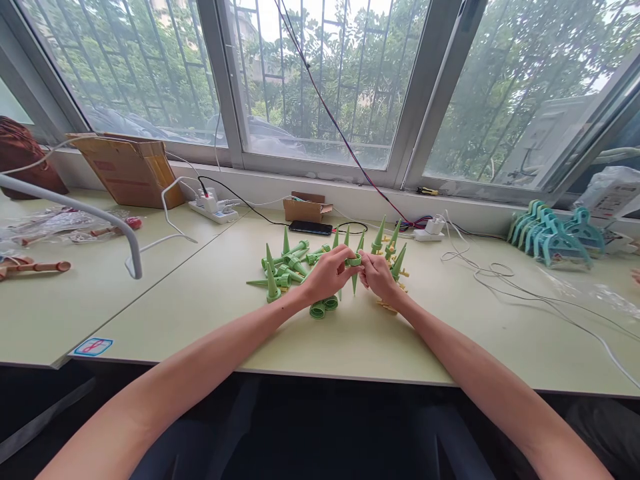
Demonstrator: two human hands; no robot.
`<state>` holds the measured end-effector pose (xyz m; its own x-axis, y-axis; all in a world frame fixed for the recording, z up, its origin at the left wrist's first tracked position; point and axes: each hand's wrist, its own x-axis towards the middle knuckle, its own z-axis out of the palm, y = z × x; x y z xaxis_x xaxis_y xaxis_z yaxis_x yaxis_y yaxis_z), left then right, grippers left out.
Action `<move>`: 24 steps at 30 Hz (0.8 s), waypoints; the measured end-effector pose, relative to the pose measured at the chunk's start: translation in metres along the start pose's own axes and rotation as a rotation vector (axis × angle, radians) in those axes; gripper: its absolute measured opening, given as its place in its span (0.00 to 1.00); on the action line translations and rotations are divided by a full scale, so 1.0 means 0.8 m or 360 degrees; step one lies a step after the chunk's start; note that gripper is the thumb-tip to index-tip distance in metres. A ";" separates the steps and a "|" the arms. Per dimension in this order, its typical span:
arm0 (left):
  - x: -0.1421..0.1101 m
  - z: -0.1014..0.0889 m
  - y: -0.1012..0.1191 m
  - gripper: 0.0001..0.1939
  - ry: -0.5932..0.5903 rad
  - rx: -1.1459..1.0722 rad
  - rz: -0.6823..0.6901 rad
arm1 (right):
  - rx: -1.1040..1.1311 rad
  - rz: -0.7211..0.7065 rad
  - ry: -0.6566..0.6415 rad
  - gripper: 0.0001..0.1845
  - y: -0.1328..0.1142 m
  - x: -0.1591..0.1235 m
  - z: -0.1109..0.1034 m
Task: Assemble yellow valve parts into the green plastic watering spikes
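My left hand pinches the ringed end of a green plastic spike, whose point hangs downward above the table. Close against it, my right hand has its fingers pressed together at the ring; anything inside them is hidden. Left of my hands lies a loose pile of green spikes, some upright on their caps, others on their sides. Two hollow caps face me below my left hand. Beyond my right hand stand more spikes with small yellow pieces among them.
A black phone lies behind the pile, before a small open carton. Power strips and loose white cables run along the back and right. Teal hangers stand far right. A white curved bar crosses the left side.
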<state>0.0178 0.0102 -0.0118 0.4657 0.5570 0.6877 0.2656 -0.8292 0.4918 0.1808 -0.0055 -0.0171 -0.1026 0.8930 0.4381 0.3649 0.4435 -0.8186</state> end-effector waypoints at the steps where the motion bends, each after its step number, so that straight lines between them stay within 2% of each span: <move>1: 0.000 0.000 0.000 0.10 0.0000 0.0001 0.0001 | 0.0002 -0.0005 0.0001 0.30 0.000 0.000 0.000; 24: 0.000 0.001 -0.002 0.09 0.0016 0.0010 0.0065 | 0.0014 -0.0029 0.0008 0.28 0.002 0.001 0.000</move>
<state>0.0183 0.0112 -0.0130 0.4681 0.5229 0.7124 0.2520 -0.8517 0.4595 0.1812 -0.0041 -0.0179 -0.1044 0.8845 0.4548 0.3550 0.4603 -0.8137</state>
